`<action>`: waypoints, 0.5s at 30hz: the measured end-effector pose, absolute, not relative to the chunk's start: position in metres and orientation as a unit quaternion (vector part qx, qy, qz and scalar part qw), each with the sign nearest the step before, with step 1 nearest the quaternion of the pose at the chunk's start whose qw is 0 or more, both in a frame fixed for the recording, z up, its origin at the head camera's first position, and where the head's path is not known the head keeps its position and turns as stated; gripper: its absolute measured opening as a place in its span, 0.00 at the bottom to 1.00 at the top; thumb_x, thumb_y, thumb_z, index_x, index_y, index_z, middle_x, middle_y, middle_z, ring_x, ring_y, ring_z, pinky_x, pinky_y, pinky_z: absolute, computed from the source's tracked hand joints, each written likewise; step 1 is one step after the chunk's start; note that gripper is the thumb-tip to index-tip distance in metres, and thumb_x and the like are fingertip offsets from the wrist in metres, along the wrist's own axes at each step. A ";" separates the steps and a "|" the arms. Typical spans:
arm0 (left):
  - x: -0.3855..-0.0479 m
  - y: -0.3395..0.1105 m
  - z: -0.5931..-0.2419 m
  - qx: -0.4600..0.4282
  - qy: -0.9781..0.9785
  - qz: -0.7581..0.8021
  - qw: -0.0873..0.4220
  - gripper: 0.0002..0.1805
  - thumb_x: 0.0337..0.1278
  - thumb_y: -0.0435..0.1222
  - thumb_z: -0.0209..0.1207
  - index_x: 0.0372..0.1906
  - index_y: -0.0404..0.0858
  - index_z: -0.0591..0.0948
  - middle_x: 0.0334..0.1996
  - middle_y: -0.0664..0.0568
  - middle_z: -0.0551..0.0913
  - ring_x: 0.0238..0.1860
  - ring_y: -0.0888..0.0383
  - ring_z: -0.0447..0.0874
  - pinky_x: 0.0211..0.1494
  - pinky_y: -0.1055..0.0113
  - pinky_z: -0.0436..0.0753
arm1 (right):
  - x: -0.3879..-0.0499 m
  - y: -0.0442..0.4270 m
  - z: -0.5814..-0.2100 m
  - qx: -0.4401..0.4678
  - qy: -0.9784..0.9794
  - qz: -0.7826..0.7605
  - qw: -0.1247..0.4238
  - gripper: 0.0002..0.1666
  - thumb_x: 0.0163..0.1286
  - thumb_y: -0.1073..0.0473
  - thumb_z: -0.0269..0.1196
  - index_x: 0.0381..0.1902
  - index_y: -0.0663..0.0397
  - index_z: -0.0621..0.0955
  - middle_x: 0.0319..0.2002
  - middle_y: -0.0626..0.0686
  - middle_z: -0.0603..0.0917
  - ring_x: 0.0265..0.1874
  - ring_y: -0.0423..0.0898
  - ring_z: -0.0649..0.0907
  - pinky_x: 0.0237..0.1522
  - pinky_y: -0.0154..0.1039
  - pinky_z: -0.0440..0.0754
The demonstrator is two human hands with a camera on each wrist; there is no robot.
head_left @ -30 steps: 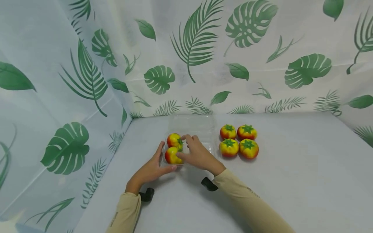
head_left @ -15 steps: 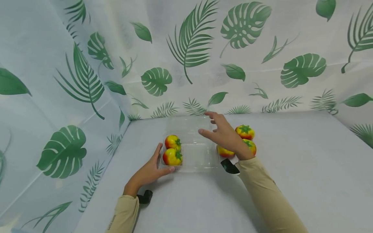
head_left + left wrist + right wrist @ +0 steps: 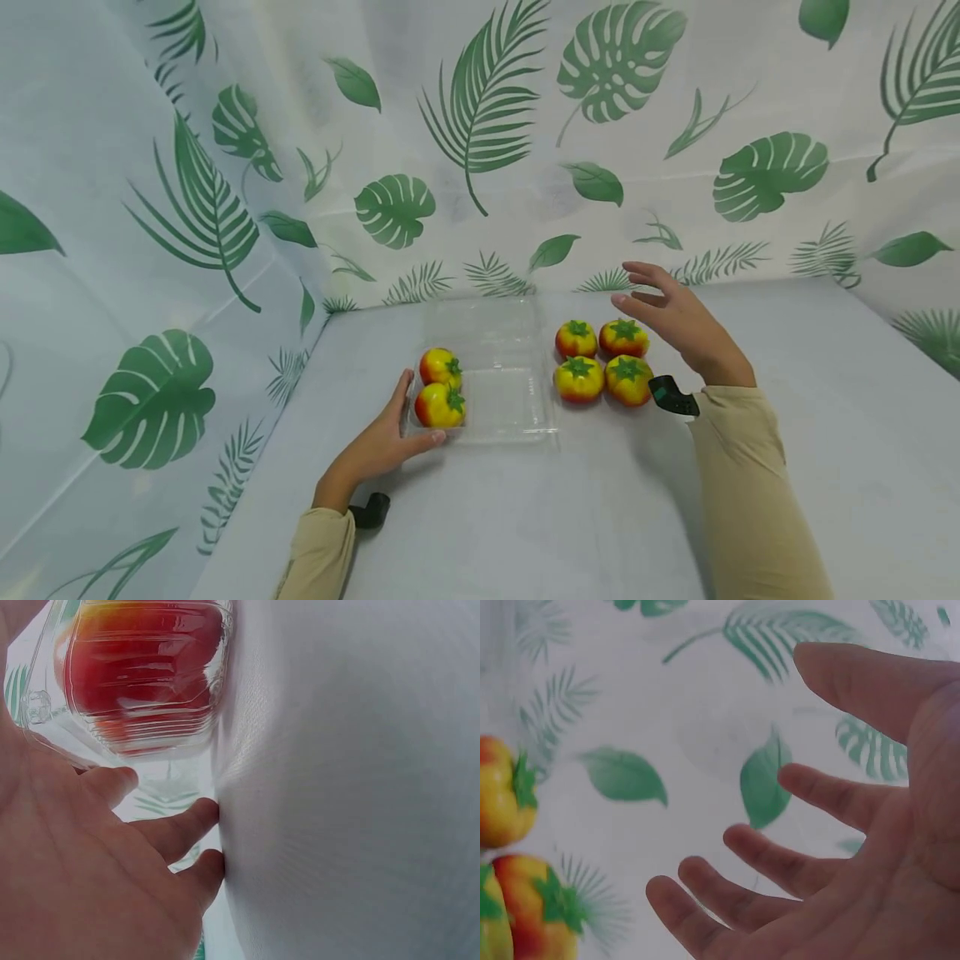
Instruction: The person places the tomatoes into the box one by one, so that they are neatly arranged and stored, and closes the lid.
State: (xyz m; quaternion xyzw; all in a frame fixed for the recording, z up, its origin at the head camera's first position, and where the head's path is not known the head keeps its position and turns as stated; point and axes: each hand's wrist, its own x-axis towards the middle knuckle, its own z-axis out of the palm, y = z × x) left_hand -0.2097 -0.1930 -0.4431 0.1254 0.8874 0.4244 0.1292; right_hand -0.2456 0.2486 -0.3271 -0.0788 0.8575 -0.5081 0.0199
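An open clear plastic clamshell box (image 3: 512, 398) sits on the table, its lid (image 3: 483, 321) folded back. Two round red-and-yellow fruits with green leafy tops, a rear fruit (image 3: 437, 367) and a front fruit (image 3: 438, 406), lie along its left side. My left hand (image 3: 378, 446) rests against the box's left front corner, fingers along the side and thumb at the front edge. In the left wrist view, red fruit (image 3: 150, 660) shows through the box wall. My right hand (image 3: 686, 325), fingers spread and holding nothing, is raised to the right of several similar fruits (image 3: 579, 381).
The loose fruits stand in a close group right of the box, a back one (image 3: 624, 337) among them. A white sheet covers the table (image 3: 525, 517). A leaf-printed curtain (image 3: 510, 167) closes off the back and left.
My right hand has let go of the front fruit in the box and moved right, past the loose fruits. My left hand has stayed at the box's corner.
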 end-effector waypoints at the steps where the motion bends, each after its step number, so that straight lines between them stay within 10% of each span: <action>1: -0.209 -0.193 -0.444 0.124 0.888 0.424 0.130 0.66 0.67 0.59 0.69 0.89 0.45 0.34 0.88 0.50 0.35 0.86 0.43 0.41 0.83 0.40 0.50 | -0.246 0.254 -0.329 -0.076 0.859 -0.506 0.024 0.51 0.80 0.38 0.62 0.89 0.43 0.52 0.84 0.64 0.54 0.80 0.70 0.59 0.72 0.79 0.57; 15: -0.211 -0.194 -0.447 0.128 0.887 0.425 0.131 0.66 0.66 0.59 0.69 0.89 0.45 0.34 0.88 0.49 0.34 0.86 0.43 0.42 0.83 0.41 0.51 | -0.264 0.295 -0.378 -0.071 0.841 -0.536 0.017 0.38 0.84 0.39 0.57 0.81 0.54 0.69 0.78 0.61 0.69 0.71 0.64 0.75 0.75 0.67 0.64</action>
